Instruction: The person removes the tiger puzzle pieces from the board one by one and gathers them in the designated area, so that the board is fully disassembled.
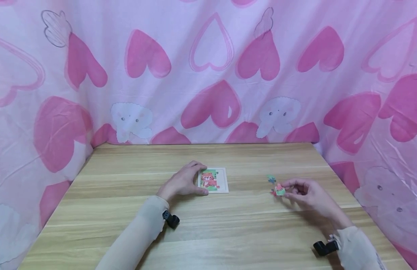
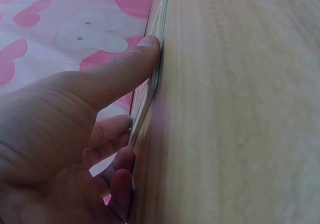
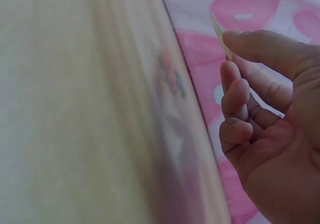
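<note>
A small jigsaw puzzle board (image 1: 222, 180) lies on the table, with a tiger picture filling its left part and a bare pale strip on its right. My left hand (image 1: 185, 179) holds the board at its left side, thumb along the near edge and fingers at the far edge. In the left wrist view the thumb (image 2: 125, 69) lies against the board's edge. My right hand (image 1: 308, 193) pinches a green and red puzzle piece (image 1: 280, 190) between thumb and fingers, raised above the table. The right wrist view shows that piece (image 3: 221, 38) edge-on.
Loose puzzle pieces lie by the right hand: a blue-green one (image 1: 272, 180) and a red one (image 1: 273, 192), partly hidden by the held piece. The wooden table (image 1: 222, 232) meets a pink heart-patterned curtain (image 1: 208, 86) at its back and sides.
</note>
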`<state>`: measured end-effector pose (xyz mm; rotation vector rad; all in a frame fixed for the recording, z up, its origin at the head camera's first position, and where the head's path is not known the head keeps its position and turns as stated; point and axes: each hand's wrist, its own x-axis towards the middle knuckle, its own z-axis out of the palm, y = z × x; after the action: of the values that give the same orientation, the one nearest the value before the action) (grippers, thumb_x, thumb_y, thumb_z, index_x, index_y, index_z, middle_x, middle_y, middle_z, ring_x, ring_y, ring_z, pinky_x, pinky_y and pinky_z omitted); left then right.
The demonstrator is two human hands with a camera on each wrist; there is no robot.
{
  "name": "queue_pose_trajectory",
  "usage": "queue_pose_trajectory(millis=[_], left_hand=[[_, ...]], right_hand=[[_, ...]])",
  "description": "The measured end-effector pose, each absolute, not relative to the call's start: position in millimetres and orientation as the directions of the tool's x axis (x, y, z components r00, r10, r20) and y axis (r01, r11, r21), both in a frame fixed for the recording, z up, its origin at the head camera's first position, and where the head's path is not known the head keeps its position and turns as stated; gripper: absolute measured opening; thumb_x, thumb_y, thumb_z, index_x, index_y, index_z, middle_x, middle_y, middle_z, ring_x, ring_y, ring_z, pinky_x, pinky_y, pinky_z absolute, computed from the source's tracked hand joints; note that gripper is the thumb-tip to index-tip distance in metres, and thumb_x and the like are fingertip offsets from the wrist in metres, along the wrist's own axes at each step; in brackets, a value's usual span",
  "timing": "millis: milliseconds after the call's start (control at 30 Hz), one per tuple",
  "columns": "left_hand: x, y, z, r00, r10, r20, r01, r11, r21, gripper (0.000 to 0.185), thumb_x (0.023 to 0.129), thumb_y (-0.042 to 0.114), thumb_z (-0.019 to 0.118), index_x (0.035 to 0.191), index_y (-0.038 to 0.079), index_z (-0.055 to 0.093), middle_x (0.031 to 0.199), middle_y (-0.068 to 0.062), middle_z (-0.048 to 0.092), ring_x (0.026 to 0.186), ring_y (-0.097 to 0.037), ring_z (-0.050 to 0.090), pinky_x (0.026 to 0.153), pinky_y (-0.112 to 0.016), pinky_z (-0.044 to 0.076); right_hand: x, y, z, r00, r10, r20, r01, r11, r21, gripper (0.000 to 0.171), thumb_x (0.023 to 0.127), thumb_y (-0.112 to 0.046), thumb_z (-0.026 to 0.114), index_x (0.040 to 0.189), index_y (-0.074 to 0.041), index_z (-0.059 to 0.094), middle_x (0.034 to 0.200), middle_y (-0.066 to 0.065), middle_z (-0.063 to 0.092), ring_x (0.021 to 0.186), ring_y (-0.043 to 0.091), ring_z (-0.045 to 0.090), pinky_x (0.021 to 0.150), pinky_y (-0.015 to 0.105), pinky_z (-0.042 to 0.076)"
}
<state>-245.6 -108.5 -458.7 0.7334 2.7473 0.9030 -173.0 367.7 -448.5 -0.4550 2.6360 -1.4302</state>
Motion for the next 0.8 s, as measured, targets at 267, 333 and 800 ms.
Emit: queue_pose_trajectory(millis=[267,333,800], left_hand=[[-246,-108,-459,-0.868,0.497,0.001,0.401,0.7,0.591,0.1,0.081,0.048,0.101,0.162,0.012,0.055,0.164,-0.008,0.052,0.153,-0.032,0.05,0.128,-0.056,0.042],[-246,-108,-458,-0.867,0.499,0.0,0.402,0.699,0.592,0.1,0.081,0.047,0.101,0.162,0.011,0.055,0.164,-0.008,0.052,0.153,-0.032,0.05,0.128,-0.056,0.042],[-245,-108,-457,-0.868,0.497,-0.012,0.396,0.706,0.587,0.1,0.082,0.046,0.101,0.164,0.012,0.054,0.165,-0.006,0.051,0.154,-0.031,0.049,0.128,-0.055,0.042]], right_hand=[[-163,376,-464,-0.94,-0.342,-0.006,-0.178,0.504,-0.845,0.032,0.098,-0.01,0.085,0.129,-0.003,0.076,0.099,0.01,0.072,0.079,0.013,0.061,0.064,0.026,0.054],[-162,376,-466,-0.935,-0.355,0.011,-0.202,0.506,-0.838,0.031,0.098,-0.009,0.085,0.127,-0.004,0.077,0.099,0.01,0.072,0.08,0.012,0.061,0.065,0.026,0.054],[-161,380,-470,-0.926,-0.378,-0.021,-0.209,0.557,-0.804,0.027,0.094,-0.013,0.09,0.119,-0.014,0.081,0.092,0.007,0.065,0.08,0.017,0.058,0.066,0.029,0.049]])
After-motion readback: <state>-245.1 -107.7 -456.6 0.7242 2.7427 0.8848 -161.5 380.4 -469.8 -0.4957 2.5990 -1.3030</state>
